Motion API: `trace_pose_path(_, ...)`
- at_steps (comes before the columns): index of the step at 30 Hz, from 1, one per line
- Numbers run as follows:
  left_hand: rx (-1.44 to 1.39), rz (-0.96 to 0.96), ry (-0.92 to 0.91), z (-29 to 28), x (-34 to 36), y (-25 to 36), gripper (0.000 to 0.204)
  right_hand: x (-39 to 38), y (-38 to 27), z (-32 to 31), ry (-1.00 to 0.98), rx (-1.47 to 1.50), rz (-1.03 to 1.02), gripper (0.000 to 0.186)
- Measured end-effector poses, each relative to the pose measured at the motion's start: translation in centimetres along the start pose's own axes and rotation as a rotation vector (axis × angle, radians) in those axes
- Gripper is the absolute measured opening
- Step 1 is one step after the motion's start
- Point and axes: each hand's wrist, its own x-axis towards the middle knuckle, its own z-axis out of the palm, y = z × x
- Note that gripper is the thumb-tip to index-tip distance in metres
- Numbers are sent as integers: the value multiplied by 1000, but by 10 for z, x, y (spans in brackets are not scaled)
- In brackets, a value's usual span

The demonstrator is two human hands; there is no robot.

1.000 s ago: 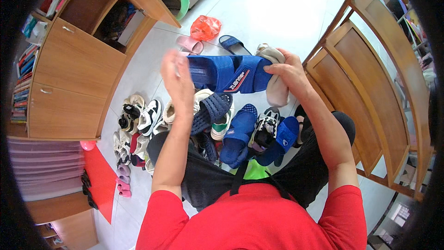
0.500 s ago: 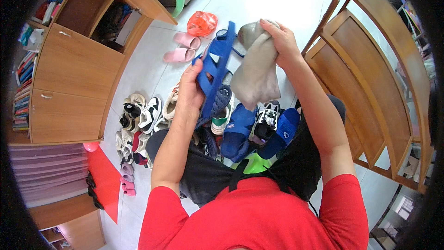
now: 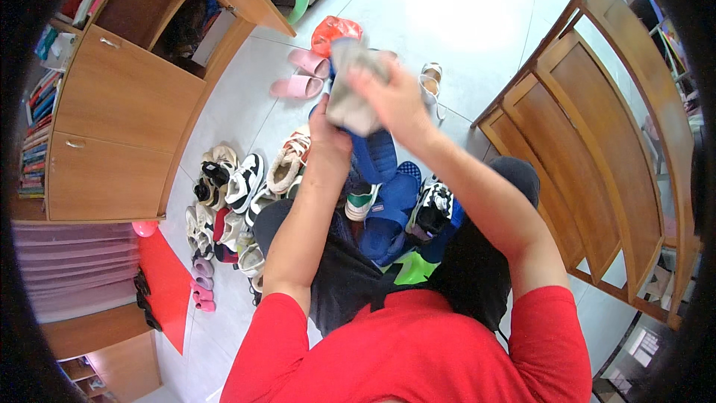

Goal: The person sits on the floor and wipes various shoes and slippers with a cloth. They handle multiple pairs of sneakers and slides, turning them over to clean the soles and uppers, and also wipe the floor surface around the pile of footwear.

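Blue slipper [image 3: 374, 157]: held up at the centre, its bare end slanting toward 5 o'clock; the rest is largely hidden.
Left hand [image 3: 330, 134]: clamped on the slipper's edge at 8 o'clock.
Right hand [image 3: 394, 98]: blurred, closed over the cloth from 2 o'clock; exact finger placing cannot be told.
Grey cloth [image 3: 350, 110]: half a second ago it hung apart from the slipper, at its 3 o'clock; now it lies against the slipper, which suggests that wiping is under way.
Shoes below: a lower blue slipper [image 3: 384, 216] at 6 o'clock, a black-and-white sneaker [image 3: 436, 198] at 5, a fleece-lined shoe [image 3: 283, 170] at 8; they crowd the space between and beside the knees, leaving little room under the hands.
Floor beyond: pink slippers [image 3: 297, 87] at 10 o'clock, a red plastic bag [image 3: 328, 31] at 11, a white-and-tan shoe [image 3: 430, 82] at 2.
Furniture: a wooden cabinet [image 3: 123, 101] at 9 o'clock with a door open, wooden panels [image 3: 570, 123] at 3, both well apart from the hands.
In the way: cloth and right hand cover the slipper's upper, so its surface there cannot be judged.
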Motion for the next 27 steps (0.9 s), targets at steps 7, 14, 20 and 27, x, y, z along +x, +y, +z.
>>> trace_pose_path(7,-213,-58,-237,20,-31,24,44,-6,-5,-16,-280,-366,-47,79)
trace_pose_path(14,-388,-5,-74,9,-4,28,26,-60,17,-12,-223,-287,75,73)
trace_pose_path(20,-297,-113,-76,-4,-3,16,16,-73,16,-7,-141,-175,69,62)
trace_pose_path(27,-241,-447,-369,-16,-40,-30,22,7,-3,-42,144,169,197,26)
